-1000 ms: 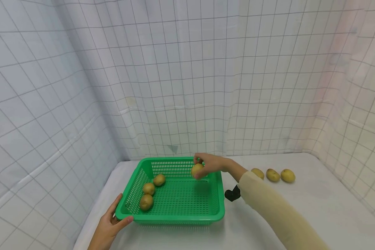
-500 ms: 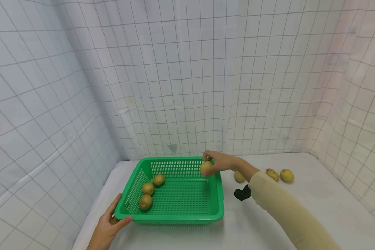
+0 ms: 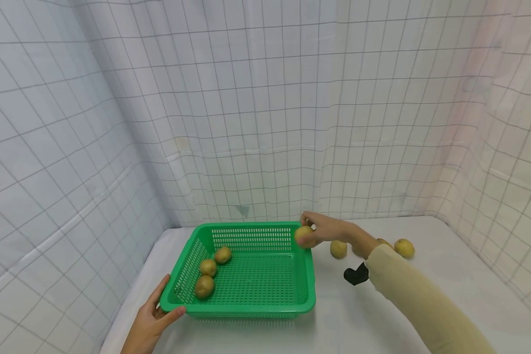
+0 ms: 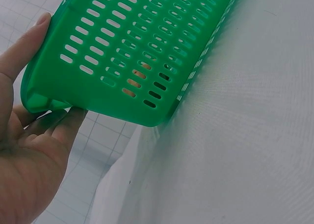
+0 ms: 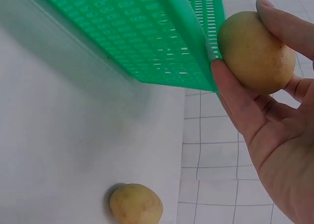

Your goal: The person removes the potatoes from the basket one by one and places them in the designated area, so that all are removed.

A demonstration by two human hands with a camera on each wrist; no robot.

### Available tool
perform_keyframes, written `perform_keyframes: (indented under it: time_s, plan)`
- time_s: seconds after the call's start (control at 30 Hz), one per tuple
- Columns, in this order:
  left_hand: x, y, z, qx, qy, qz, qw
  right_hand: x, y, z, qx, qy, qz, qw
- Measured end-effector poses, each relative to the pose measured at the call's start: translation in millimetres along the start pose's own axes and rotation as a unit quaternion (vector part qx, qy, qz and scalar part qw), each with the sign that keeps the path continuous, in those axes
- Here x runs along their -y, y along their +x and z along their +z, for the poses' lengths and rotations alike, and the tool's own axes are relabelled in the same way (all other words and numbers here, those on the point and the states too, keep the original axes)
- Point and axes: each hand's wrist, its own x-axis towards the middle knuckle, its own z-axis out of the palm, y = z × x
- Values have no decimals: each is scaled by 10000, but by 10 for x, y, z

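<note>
My left hand [image 3: 149, 319] grips the near-left corner of a green slotted plastic basket [image 3: 252, 309]. In the left wrist view, its thumb lies along the rim and its fingers curl under the lip. My right hand [image 3: 332, 230] holds a yellow-brown potato [image 5: 255, 52] between thumb and fingers. That potato is at the basket's back-right corner, level with the rim; one finger is close against the rim in the right wrist view. Inside the basket, three potatoes [image 3: 205, 286] sit in a row along the left wall.
Right of the basket, a potato [image 3: 338, 249] lies on the white table [image 3: 336, 319], with another potato [image 3: 404, 248] farther right and others partly hidden behind the right forearm. A black piece [image 3: 356, 275] shows beside the right wrist. Gridded white cloth [image 3: 265, 123] encloses the back and sides.
My right hand has moved right with the potato, from over the basket's inside to its right rim. The left hand keeps its grip, and the basket stays nearly in place.
</note>
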Motion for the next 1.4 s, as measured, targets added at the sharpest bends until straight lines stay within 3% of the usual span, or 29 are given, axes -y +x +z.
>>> perform_keyframes:
  time_s: [0.37, 0.63, 0.9, 1.17, 1.4]
  plan:
    - [-7, -11, -15, 28, -141, -78, 9999, -240, -236, -98, -317, 137, 328, 9989]
    - [-4, 4, 3, 32, -66, -11, 10000, -467, -376, -103, -485, -258, 361, 9978]
    - [-3, 7, -8, 2, 17, -119, 9999, -663, -504, -18, -380, 430, 464, 9973]
    - [7, 12, -9, 55, -75, -84, 9999, -906, -639, 93, -845, 720, 481, 9927]
    - [-5, 10, -10, 36, 53, -90, 9999, -1116, -704, 168, -1182, 275, 404, 9918]
